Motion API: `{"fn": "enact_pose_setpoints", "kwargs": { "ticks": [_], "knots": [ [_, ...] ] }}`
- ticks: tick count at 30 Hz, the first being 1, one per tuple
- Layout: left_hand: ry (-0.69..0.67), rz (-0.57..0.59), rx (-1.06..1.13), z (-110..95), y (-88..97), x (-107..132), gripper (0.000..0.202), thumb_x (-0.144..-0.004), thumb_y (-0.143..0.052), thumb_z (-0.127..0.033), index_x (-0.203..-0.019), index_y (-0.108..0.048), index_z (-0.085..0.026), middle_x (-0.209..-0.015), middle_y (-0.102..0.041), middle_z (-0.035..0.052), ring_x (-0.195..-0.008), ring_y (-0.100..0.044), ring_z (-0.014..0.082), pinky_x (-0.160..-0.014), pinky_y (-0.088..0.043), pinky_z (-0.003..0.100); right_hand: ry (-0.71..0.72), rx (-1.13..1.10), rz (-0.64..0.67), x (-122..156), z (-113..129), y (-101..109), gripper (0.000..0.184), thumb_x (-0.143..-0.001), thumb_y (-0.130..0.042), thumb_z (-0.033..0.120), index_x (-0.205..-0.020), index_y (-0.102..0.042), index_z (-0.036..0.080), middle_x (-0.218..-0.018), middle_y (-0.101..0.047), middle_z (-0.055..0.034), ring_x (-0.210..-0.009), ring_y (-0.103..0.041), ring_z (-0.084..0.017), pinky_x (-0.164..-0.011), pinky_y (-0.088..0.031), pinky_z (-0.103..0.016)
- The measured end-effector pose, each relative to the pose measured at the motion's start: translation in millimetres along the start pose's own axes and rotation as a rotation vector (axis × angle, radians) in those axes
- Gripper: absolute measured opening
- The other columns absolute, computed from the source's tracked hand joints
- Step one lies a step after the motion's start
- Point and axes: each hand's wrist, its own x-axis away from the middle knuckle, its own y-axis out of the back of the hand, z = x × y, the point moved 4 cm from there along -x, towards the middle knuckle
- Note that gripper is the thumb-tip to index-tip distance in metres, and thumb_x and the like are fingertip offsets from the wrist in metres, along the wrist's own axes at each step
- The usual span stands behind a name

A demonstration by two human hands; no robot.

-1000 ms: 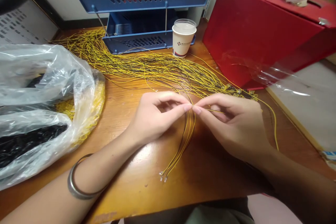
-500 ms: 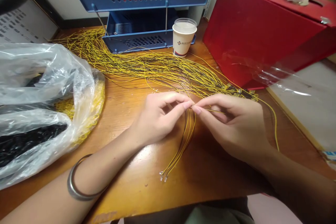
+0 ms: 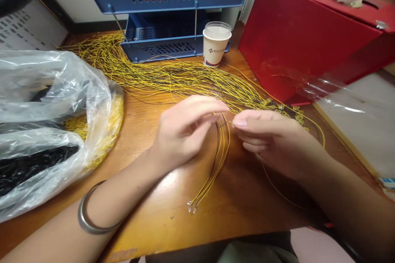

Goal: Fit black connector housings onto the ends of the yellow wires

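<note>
My right hand (image 3: pixel 271 135) pinches a thin wire (image 3: pixel 271 178) between thumb and forefinger; its loose length curves down beneath the wrist. Opposite it, my left hand (image 3: pixel 185 131) has its thumb and forefinger parted, with nothing seen gripped between them. A few yellow and dark wires (image 3: pixel 222 160) hang between the hands toward the front of the table, ending in small clear tips (image 3: pixel 191 207). Behind both hands spreads a large bundle of yellow and black wires (image 3: pixel 185 74), with small yellow-tagged ends (image 3: pixel 282 109) at its right.
A plastic bag (image 3: pixel 101 90) of yellow and black pieces lies at left on the wooden table (image 3: pixel 145 230). Behind the bundle stand a blue tray rack (image 3: pixel 166 47) and a paper cup (image 3: pixel 214 49). A red box (image 3: pixel 302 41) with tissues on top is at right.
The fingertips, which met before, have come apart. My left hand has loosened and lifted slightly left; my right has shifted a little right with the wire, whose loose length now hangs lower.
</note>
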Motion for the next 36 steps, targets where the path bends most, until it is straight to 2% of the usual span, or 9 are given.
{"fn": "enact_pose_setpoints", "kwargs": {
  "ticks": [3, 8, 12, 16, 22, 25, 28, 32, 36],
  "knots": [
    [-0.151, 0.041, -0.025, -8.0, -0.1, 0.6, 0.024, -0.090, -0.060, -0.002, -0.106, -0.070, -0.017, -0.106, -0.074, 0.0062, -0.099, -0.070, 0.0131, -0.089, -0.058, 0.024, -0.074, -0.090, 0.042, -1.1, -0.4, -2.9, 0.017, -0.076, -0.071, 0.018, -0.063, -0.060, 0.015, -0.057, -0.020, 0.0069, -0.049, -0.009, -0.005, -0.041, -0.008, -0.020],
    [-0.150, 0.055, -0.034, -10.0, -0.5, 1.7, 0.019, -0.090, -0.062, -0.004, -0.101, -0.071, -0.016, -0.104, -0.075, 0.0071, -0.096, -0.071, 0.0116, -0.086, -0.058, 0.021, -0.107, -0.112, 0.077, -1.2, -1.3, -2.5, 0.014, -0.077, -0.069, 0.017, -0.067, -0.060, 0.013, -0.056, -0.021, 0.0077, -0.049, -0.009, -0.005, -0.040, -0.009, -0.019],
    [-0.148, 0.027, -0.024, -8.9, -0.9, 2.4, 0.015, -0.088, -0.065, -0.005, -0.098, -0.071, -0.014, -0.099, -0.076, 0.0063, -0.092, -0.072, 0.0107, -0.083, -0.058, 0.019, -0.096, -0.092, 0.099, -2.3, -1.9, -3.6, 0.019, -0.077, -0.070, 0.019, -0.064, -0.058, 0.014, -0.056, -0.023, 0.0075, -0.048, -0.010, -0.005, -0.040, -0.009, -0.019],
    [-0.103, 0.047, -0.008, -7.3, -2.0, 1.3, 0.012, -0.089, -0.065, -0.008, -0.096, -0.072, -0.015, -0.095, -0.076, 0.0055, -0.088, -0.072, 0.0104, -0.081, -0.058, 0.019, -0.047, -0.031, 0.097, -1.4, -0.4, -5.1, 0.024, -0.076, -0.076, 0.024, -0.063, -0.057, 0.014, -0.055, -0.026, 0.0075, -0.048, -0.012, -0.005, -0.040, -0.009, -0.021],
    [-0.023, 0.072, -0.009, -4.9, -2.5, -1.7, 0.009, -0.089, -0.066, -0.010, -0.091, -0.072, -0.014, -0.086, -0.075, 0.0046, -0.079, -0.069, 0.0103, -0.074, -0.055, 0.020, 0.103, 0.156, -0.006, 1.4, 2.3, -0.2, 0.021, -0.080, -0.074, 0.032, -0.071, -0.066, 0.016, -0.055, -0.039, 0.0049, -0.048, -0.023, -0.006, -0.042, -0.013, -0.024],
    [0.048, 0.104, -0.023, -2.7, -3.6, -3.0, 0.007, -0.089, -0.066, -0.013, -0.088, -0.072, -0.014, -0.080, -0.073, 0.0027, -0.072, -0.065, 0.0087, -0.071, -0.052, 0.019, 0.198, 0.262, -0.068, 3.1, 3.6, 2.2, 0.017, -0.081, -0.075, 0.035, -0.077, -0.071, 0.019, -0.058, -0.048, 0.0032, -0.050, -0.033, -0.007, -0.044, -0.021, -0.024],
    [0.113, 0.133, -0.004, -1.5, -4.8, -3.7, 0.008, -0.090, -0.065, -0.016, -0.086, -0.071, -0.014, -0.079, -0.072, 0.0017, -0.070, -0.063, 0.0088, -0.069, -0.049, 0.019, 0.321, 0.471, -0.205, 7.8, 8.7, 1.5, 0.015, -0.081, -0.074, 0.034, -0.076, -0.072, 0.021, -0.062, -0.056, 0.0005, -0.053, -0.042, -0.010, -0.047, -0.028, -0.025],
    [0.236, 0.173, 0.093, 0.5, -6.9, -3.0, 0.008, -0.090, -0.065, -0.017, -0.085, -0.071, -0.014, -0.080, -0.071, 0.0014, -0.071, -0.063, 0.0090, -0.069, -0.047, 0.019, 0.553, 0.795, -0.397, 17.7, 18.0, -6.4, 0.012, -0.082, -0.070, 0.026, -0.072, -0.071, 0.020, -0.048, -0.044, 0.0037, -0.046, -0.033, -0.009, -0.044, -0.025, -0.026],
    [0.423, 0.224, 0.258, 5.0, -10.1, -0.4, 0.014, -0.092, -0.063, -0.022, -0.082, -0.069, -0.014, -0.079, -0.070, 0.0032, -0.068, -0.062, 0.0108, -0.064, -0.047, 0.021, 0.773, 0.992, -0.422, 23.2, 20.6, -14.5, 0.008, -0.084, -0.068, 0.022, -0.077, -0.072, 0.022, -0.051, -0.048, 0.0032, -0.044, -0.033, -0.009, -0.043, -0.025, -0.028]
  ]
}}
